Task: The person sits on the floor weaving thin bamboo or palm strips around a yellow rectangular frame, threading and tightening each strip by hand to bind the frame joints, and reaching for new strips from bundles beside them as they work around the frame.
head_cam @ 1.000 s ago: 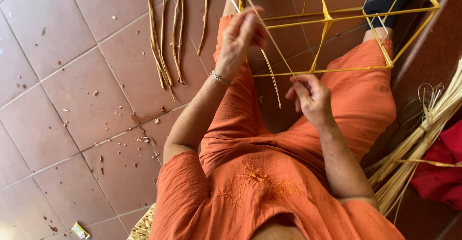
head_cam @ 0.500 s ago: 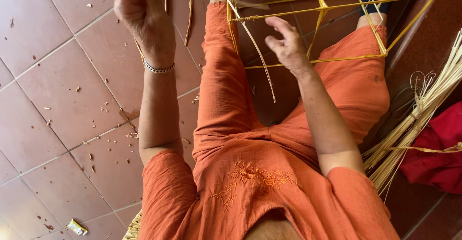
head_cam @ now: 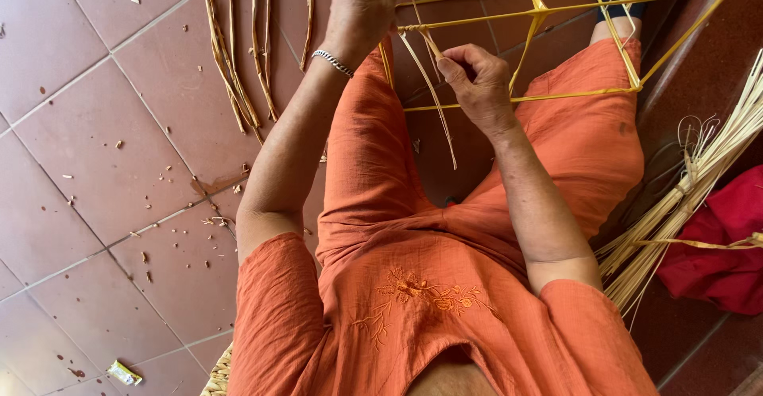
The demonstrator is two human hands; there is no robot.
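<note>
An orange short-sleeved top with orange floral embroidery on the chest, matching orange trousers, and a silver bracelet on the left wrist.

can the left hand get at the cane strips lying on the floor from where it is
Probably yes: the left hand is up at the frame, and the strips lie just beside that arm on bare tiles, with nothing between them.

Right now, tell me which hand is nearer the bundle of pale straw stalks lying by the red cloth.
Right. The right hand grips a thin strip at the yellow frame, closer to the straw bundle on that side. The left hand is up at the frame's far corner, farther away.
</note>
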